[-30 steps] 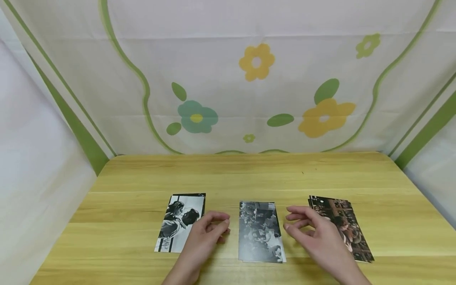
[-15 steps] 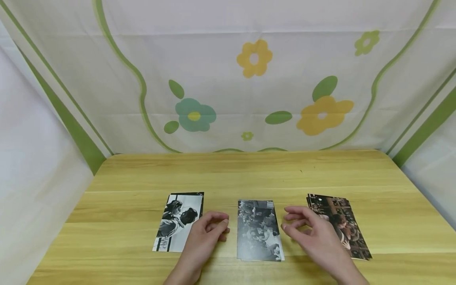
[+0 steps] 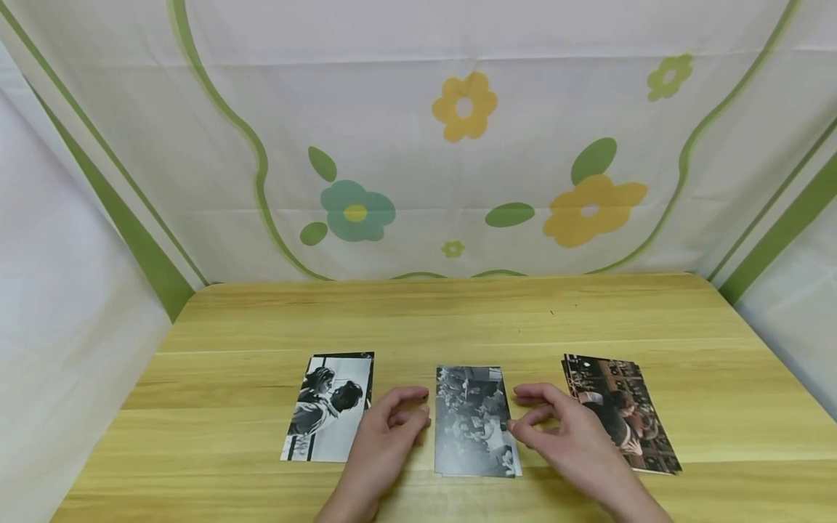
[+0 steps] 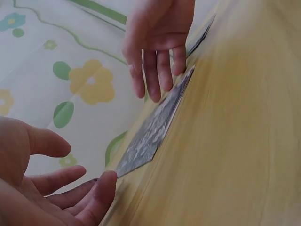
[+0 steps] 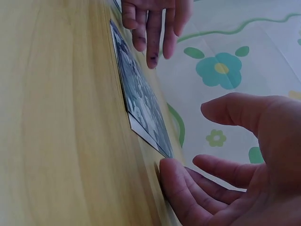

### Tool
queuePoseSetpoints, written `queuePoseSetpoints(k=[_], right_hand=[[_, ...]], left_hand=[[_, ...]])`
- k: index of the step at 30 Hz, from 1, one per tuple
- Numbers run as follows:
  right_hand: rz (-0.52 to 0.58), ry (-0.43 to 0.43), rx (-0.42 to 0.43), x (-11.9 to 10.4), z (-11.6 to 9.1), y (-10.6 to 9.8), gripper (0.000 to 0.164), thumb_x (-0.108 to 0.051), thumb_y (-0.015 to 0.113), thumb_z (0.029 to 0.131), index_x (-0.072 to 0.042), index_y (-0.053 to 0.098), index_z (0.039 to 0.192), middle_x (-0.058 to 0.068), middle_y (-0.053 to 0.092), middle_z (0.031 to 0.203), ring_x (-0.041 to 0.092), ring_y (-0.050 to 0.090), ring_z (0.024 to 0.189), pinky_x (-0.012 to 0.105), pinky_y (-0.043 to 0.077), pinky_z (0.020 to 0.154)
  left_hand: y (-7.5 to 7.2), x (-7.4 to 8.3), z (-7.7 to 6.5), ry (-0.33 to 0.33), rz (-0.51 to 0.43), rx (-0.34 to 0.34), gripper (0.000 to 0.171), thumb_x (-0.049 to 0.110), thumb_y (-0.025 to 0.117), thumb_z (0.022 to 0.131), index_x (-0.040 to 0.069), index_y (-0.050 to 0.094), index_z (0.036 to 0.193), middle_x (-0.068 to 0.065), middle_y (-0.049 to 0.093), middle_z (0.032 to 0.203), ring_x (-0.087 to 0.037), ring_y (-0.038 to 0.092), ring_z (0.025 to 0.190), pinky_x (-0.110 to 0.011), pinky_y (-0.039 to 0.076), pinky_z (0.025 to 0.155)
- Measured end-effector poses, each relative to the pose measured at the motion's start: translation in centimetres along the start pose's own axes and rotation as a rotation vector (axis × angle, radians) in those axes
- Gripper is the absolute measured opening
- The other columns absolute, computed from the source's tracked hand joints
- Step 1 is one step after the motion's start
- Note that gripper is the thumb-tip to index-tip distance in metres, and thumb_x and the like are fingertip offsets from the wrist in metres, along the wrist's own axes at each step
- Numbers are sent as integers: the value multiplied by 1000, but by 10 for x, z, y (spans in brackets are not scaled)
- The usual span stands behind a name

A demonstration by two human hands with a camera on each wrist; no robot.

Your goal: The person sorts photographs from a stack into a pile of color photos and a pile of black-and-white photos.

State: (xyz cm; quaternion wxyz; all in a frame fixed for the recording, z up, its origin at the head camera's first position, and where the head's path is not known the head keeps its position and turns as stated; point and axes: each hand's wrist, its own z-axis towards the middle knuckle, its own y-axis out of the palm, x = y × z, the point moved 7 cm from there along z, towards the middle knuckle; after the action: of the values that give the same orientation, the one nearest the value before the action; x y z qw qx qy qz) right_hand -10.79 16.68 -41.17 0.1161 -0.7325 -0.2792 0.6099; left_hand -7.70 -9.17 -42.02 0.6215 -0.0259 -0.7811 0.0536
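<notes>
A small stack of black-and-white photo cards (image 3: 472,428) lies in the middle, its top card showing a crowd and a lower card peeking out at the right edge. My left hand (image 3: 387,439) is just left of this stack, fingers loosely bent and holding nothing. On its other side my right hand (image 3: 569,439) hovers with its fingertips close to the stack's right edge; in the right wrist view the right hand (image 5: 235,174) has nothing between thumb and fingers. Whether any fingertip touches the cards I cannot tell.
To the left lies another photo stack (image 3: 327,410) with a black-and-white couple on top. A darker colour photo stack (image 3: 631,414) is at the right, partly behind the right hand. A flowered white cloth (image 3: 405,145) hangs behind the wooden table (image 3: 418,319).
Both hands have moved slightly inward, nearer to the middle stack. The photos stay put on the table; the head view has shifted a little.
</notes>
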Motion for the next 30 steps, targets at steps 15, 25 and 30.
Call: queuePoseSetpoints(k=[15,25,30], right_hand=[[-25,-5,16,-2,-2,12,55,-32,88,88,-18,68,138,-5,74,108,8,67,93,24,56,76],[-10,-15,34,-5,-4,13,51,-31,90,86,-20,71,133,-3,73,105,8,67,92,23,57,77],[-15,-10,39,-4,-3,13,51,-31,90,86,-21,71,133,-4,73,106,8,67,92,23,57,77]], left_hand=[[18,-5,-2,13,119,-49,57,24,78,96,11,59,149,-5,65,93,-11,51,63,-23,44,56],[18,-3,-3,16,89,-46,54,23,78,97,10,60,147,-6,66,95,-13,54,69,-23,46,60],[18,-4,-2,10,51,-47,51,21,78,98,9,62,145,-7,69,95,-14,57,73,-23,48,63]])
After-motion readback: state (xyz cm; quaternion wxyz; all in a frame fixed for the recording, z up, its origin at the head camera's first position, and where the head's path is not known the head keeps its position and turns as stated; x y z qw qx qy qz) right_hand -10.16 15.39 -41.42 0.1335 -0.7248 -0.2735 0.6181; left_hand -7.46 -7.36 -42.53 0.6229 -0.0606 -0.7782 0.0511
